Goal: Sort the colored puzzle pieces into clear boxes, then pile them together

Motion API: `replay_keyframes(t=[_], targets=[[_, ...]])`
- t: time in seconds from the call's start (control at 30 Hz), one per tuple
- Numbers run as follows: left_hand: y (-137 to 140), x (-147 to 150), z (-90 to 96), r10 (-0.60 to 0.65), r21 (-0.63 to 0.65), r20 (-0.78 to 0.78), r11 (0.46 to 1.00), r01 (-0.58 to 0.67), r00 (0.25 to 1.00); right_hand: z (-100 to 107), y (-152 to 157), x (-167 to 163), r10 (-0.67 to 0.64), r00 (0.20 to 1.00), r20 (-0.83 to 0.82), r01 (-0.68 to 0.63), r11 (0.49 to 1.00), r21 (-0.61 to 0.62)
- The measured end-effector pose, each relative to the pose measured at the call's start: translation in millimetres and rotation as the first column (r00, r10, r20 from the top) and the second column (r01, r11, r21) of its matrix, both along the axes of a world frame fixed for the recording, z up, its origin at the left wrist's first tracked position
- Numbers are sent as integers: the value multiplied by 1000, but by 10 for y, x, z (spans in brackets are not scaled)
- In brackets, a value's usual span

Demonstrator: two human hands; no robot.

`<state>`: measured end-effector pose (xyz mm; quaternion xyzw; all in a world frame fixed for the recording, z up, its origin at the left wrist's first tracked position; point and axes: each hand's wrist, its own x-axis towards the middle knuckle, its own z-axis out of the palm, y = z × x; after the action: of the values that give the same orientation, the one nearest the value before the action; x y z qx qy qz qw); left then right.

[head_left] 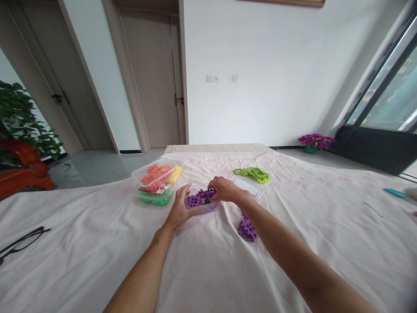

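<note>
My left hand [181, 208] grips the left end of a clear plastic box [208, 209], thumb along the near side and fingers toward the far side. Inside lie purple lattice-shaped plastic building pieces [194, 201]. My right hand [224, 189] reaches over the box's right end, its fingers curled down around a purple piece [211, 192]; the fingertips are partly hidden. More purple pieces [247, 228] lie in a pile on the cloth beside my right forearm, which partly covers them. A clear lid with a white label [246, 187] lies just behind my right wrist.
Stacked clear boxes [137, 174] at the left hold orange [158, 174], yellow [176, 174] and green pieces [156, 198]. Lime-green pieces [254, 174] lie behind the lid. Glasses [28, 240] rest at far left, a blue object [395, 192] at far right. A wrinkled pale cloth [202, 269] covers the surface.
</note>
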<state>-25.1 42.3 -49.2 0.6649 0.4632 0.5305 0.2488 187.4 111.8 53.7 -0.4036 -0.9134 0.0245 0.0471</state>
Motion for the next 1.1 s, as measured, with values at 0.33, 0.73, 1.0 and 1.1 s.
replay_keyframes(t=[0.33,0.73,1.0,1.1], targets=[[-8,5,4,10,-28,15,1000,-9,1000,90,35,207,-27,974,-223,-3,991,-135],[-26,7,-2,6,1,-3,1000,-6,1000,77,-435,1084,-109,994,20,109,927,-358],[-22,8,-6,-2,21,-3,1000,2,1000,-15,-764,1028,-10,992,127,52,943,-329],[-10,2,-22,-7,30,1,1000,7,1000,-87,-722,1027,2,995,100,26,961,-277]])
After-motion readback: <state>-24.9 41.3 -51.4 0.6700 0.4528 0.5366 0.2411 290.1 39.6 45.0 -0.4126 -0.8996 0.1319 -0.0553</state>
